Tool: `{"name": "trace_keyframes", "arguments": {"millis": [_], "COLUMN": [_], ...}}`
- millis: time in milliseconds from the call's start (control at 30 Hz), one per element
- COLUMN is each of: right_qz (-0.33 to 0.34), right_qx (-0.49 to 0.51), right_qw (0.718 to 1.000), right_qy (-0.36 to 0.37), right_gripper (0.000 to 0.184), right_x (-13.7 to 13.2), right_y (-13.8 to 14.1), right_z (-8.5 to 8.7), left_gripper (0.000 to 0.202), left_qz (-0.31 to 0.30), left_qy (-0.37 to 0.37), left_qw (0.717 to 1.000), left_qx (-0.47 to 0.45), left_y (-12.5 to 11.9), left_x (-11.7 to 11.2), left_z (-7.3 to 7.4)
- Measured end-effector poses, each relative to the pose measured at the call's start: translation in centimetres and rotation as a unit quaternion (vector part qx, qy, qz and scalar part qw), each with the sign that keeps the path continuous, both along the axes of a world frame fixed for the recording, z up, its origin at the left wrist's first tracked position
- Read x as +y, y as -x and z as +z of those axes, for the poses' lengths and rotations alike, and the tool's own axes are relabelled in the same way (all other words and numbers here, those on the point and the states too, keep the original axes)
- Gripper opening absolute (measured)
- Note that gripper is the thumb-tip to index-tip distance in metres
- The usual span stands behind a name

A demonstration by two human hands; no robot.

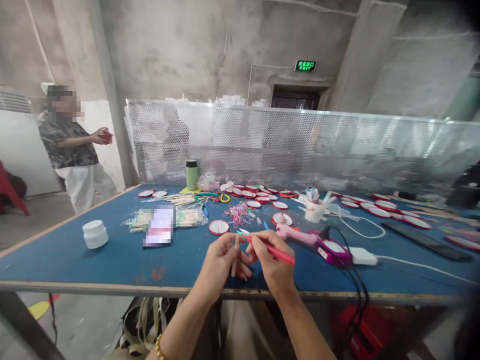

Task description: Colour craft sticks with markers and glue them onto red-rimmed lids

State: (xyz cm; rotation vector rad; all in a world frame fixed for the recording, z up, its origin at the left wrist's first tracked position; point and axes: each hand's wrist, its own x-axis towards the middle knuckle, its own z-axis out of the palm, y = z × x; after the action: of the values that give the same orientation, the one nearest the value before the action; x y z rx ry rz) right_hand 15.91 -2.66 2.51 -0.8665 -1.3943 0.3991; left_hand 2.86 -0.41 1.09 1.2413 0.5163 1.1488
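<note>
On the blue tabletop [56, 260] of a bare concrete room, near its front edge, the left hand [221, 265] pinched one wooden stick [235, 256] while the right hand [272, 267] gripped one red pen [268, 248], its tip at the stick. Marking seemed under way, and it called for a steady stick. Beyond lay one glue gun [296, 234], one flask [191, 174], one jar [95, 234] and roughly two dozen red-rimmed discs [218, 227].

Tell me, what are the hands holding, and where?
The left hand pinches a wooden stick near its top. The right hand grips a red pen near its tip, like for writing.
</note>
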Motion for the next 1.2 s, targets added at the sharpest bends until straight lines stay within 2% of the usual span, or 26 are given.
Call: {"name": "trace_keyframes", "arguments": {"millis": [200, 367, 467, 733, 1200], "right_qz": [0.004, -0.047, -0.051, -0.058, -0.056], "right_qx": [0.003, -0.016, -0.032, -0.054, -0.069], "right_qw": [1.000, 0.999, 0.998, 0.997, 0.996], "right_qy": [0.008, -0.007, -0.009, -0.006, 0.007], "right_gripper": [0.017, 0.019, 0.018, 0.017, 0.020], "right_x": [0.0, 0.2, 0.4, 0.6, 0.6], "right_y": [-0.2, -0.2, -0.2, 0.1, -0.2], "right_z": [0.1, -0.2, -0.5, -0.7, -0.8], "left_gripper": [0.033, 0.028, 0.031, 0.034, 0.033], "left_qz": [0.003, 0.011, 0.008, -0.012, 0.000], "left_qy": [0.014, 0.029, 0.037, 0.019, 0.004], "left_qw": [1.000, 0.999, 0.999, 0.999, 0.998], "left_qx": [-0.004, -0.014, -0.002, 0.028, 0.057], "left_y": [0.1, 0.1, 0.0, 0.0, -0.3], "left_x": [-0.1, 0.0, -0.1, -0.2, -0.5], "left_z": [0.1, 0.1, 0.2, 0.5, 0.4]}}
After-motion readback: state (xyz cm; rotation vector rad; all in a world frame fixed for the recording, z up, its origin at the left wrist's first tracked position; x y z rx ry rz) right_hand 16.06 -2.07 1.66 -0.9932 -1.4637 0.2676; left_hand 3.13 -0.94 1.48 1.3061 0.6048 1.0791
